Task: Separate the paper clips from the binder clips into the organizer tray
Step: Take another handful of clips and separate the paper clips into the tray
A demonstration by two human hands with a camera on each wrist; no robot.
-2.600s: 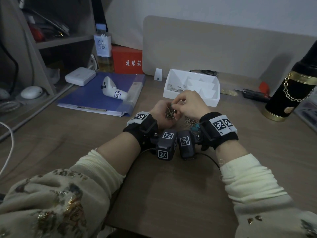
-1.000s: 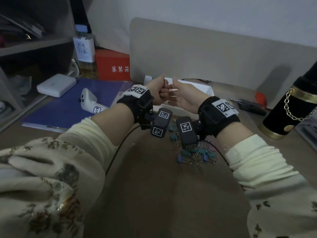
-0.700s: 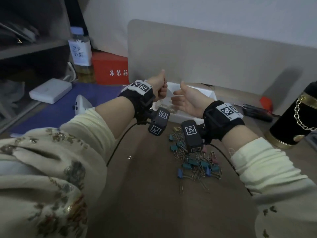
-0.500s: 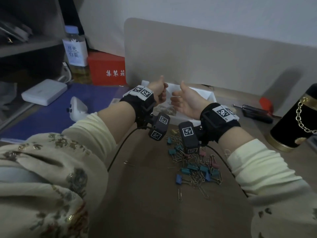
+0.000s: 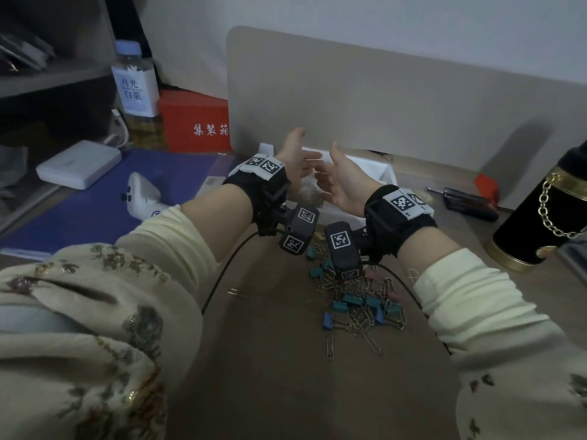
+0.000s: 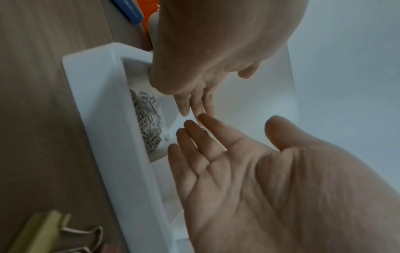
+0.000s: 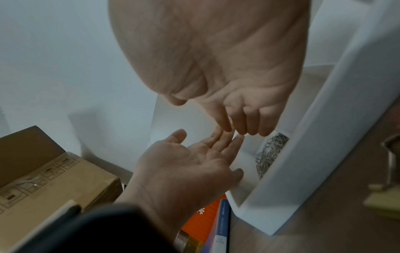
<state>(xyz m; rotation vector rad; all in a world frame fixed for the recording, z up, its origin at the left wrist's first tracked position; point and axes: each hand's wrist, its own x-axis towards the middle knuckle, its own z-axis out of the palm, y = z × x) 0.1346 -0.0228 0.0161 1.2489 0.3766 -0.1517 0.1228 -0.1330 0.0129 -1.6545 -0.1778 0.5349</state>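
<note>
Both hands hang over the left end of the white organizer tray, palms facing each other. My left hand is open with straight fingers and holds nothing. My right hand is open too, its fingertips close to the left ones. Below them a heap of silver paper clips lies in the tray's end compartment. On the desk nearer me lies a mixed pile of binder clips and paper clips, partly hidden by the wrist cameras. A single paper clip lies at the pile's near edge.
A beige divider board stands behind the tray. A blue folder with a white controller lies to the left, with a tea bottle and red box behind. A black canister and a screwdriver are on the right.
Both hands rose from the pile on the desk to the tray. The left hand, a fist half a second ago, has spread its fingers over the compartment.
</note>
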